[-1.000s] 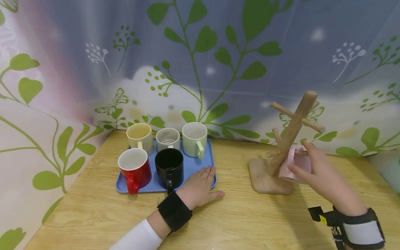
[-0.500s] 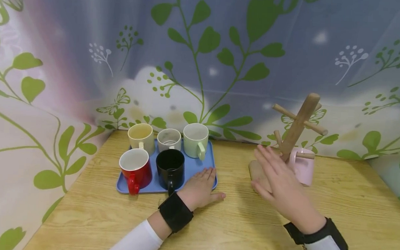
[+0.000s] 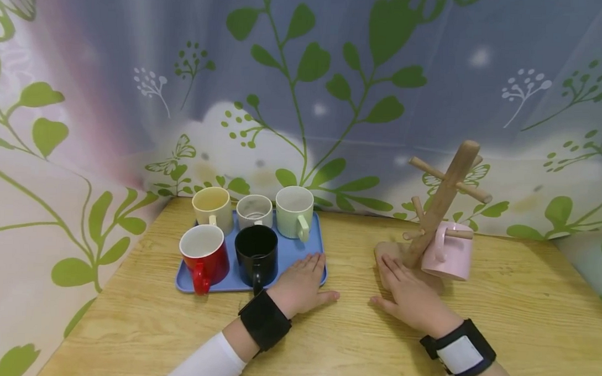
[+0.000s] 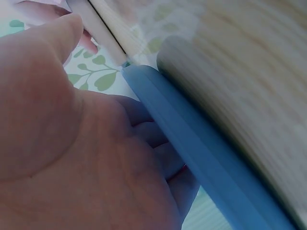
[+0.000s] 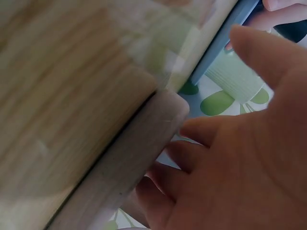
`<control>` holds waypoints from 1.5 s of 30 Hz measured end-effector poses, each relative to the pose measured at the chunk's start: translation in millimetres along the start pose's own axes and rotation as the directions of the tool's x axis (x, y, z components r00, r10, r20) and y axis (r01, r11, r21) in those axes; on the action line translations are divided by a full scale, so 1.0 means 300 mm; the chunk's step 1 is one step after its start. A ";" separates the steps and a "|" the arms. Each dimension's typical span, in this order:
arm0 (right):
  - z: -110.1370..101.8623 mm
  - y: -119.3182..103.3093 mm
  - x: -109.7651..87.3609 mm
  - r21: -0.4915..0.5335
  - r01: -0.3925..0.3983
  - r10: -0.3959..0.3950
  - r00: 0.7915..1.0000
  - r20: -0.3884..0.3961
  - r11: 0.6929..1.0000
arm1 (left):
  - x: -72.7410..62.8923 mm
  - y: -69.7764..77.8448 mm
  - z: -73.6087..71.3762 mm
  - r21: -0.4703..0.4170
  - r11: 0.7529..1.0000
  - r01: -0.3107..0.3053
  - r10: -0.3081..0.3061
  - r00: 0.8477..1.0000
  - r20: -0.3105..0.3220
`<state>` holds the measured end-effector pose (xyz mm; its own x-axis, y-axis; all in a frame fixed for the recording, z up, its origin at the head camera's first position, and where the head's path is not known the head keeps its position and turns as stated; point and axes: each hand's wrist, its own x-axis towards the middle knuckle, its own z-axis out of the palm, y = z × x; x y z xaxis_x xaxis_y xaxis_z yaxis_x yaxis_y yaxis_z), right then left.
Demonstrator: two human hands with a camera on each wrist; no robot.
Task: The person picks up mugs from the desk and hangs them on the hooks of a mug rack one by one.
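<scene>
My left hand (image 3: pixel 300 285) rests with straight fingers over the front right corner of a blue tray (image 3: pixel 309 243), just right of a black mug (image 3: pixel 255 255). In the left wrist view its fingers reach over the tray's edge (image 4: pixel 192 153). My right hand (image 3: pixel 414 297) lies with extended fingers on the square base of a wooden mug tree (image 3: pixel 445 187). The right wrist view shows those fingertips at the edge of the base (image 5: pixel 124 153). A pink mug (image 3: pixel 453 254) hangs by its handle from a low peg on the tree's right side. Neither hand grips anything.
Also on the tray stand a red mug (image 3: pixel 206 256), a yellow mug (image 3: pixel 213 204), a grey-white mug (image 3: pixel 254 208) and a pale green mug (image 3: pixel 294 210). A leaf-patterned curtain (image 3: pixel 334 100) hangs behind the wooden table (image 3: pixel 345 344).
My right hand has let go of the pink mug, which now hangs on the peg, and has moved left and down onto the tree's base. The left hand stays on the tray.
</scene>
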<state>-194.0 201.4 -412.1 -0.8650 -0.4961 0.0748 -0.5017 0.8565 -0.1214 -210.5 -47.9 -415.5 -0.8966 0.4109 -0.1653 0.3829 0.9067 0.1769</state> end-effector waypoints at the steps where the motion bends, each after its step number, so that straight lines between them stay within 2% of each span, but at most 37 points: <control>1: 0.001 0.005 -0.002 0.012 -0.007 0.006 1.000 0.013 1.000 | 0.000 0.001 -0.001 0.000 1.000 0.000 0.000 1.000 0.001; 8: 0.004 0.024 -0.011 0.019 -0.007 0.007 1.000 0.020 1.000 | 0.001 0.010 -0.010 -0.009 1.000 -0.008 0.008 1.000 -0.007; 12: 0.003 0.025 -0.009 0.010 -0.002 0.002 1.000 0.014 1.000 | 0.001 0.016 -0.013 0.013 1.000 0.011 -0.011 1.000 -0.016; 14: 0.003 0.024 -0.007 0.010 0.000 0.000 1.000 0.009 1.000 | 0.002 0.019 -0.013 0.038 0.999 0.023 -0.021 0.999 -0.050; 17: 0.002 0.021 -0.003 0.014 0.000 0.000 1.000 0.004 1.000 | 0.007 0.023 -0.017 0.051 0.998 0.034 -0.026 0.988 -0.150; 20: 0.001 0.018 -0.003 0.019 -0.005 0.005 1.000 0.004 1.000 | 0.012 0.023 -0.026 0.018 1.000 0.016 -0.010 0.961 -0.275; 24: 0.003 0.019 -0.006 0.032 -0.015 0.015 1.000 0.014 0.999 | 0.016 0.024 -0.040 -0.041 0.999 -0.021 0.001 0.902 -0.432; 26: 0.003 0.021 -0.009 0.037 -0.018 0.017 1.000 0.021 0.999 | 0.015 0.029 -0.046 -0.063 0.998 -0.010 -0.022 0.871 -0.491; 28: 0.004 0.023 -0.010 0.039 -0.019 0.018 1.000 0.025 0.999 | 0.012 0.036 -0.049 -0.069 0.997 0.046 -0.075 0.856 -0.512; 31: 0.005 0.025 -0.012 0.032 -0.020 0.019 0.999 0.026 0.999 | 0.002 0.045 -0.046 -0.057 0.985 0.162 -0.169 0.864 -0.474; 33: 0.005 0.023 -0.012 0.026 -0.021 0.020 0.999 0.027 0.999 | -0.002 0.046 -0.040 -0.045 0.976 0.212 -0.211 0.882 -0.422; 35: 0.005 0.020 -0.010 0.022 -0.018 0.017 1.000 0.025 1.000 | -0.001 0.040 -0.033 -0.060 0.973 0.221 -0.227 0.903 -0.365; 38: 0.005 0.015 -0.006 0.021 -0.016 0.015 1.000 0.023 1.000 | 0.008 0.018 -0.029 -0.164 0.971 0.172 -0.217 0.920 -0.325; 40: 0.006 0.014 -0.005 0.020 -0.018 0.017 1.000 0.021 1.000 | 0.015 -0.001 -0.033 -0.293 0.949 0.116 -0.208 0.928 -0.309; 41: 0.007 0.014 -0.006 0.019 -0.019 0.019 1.000 0.019 1.000 | 0.018 -0.009 -0.037 -0.370 0.925 0.083 -0.204 0.931 -0.302; 43: 0.010 0.015 -0.007 0.019 -0.023 0.023 1.000 0.017 1.000 | 0.022 -0.023 -0.046 -0.529 0.848 0.019 -0.196 0.940 -0.280; 45: 0.014 0.016 -0.007 0.021 -0.024 0.024 1.000 0.019 0.999 | 0.025 -0.033 -0.051 -0.671 0.742 -0.019 -0.196 0.950 -0.243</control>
<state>-194.7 206.1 -417.0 -0.8767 -0.4781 0.0529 -0.4804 0.8652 -0.1435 -224.5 -55.1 -403.5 -0.9808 0.1896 0.0446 0.1518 0.6007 0.7850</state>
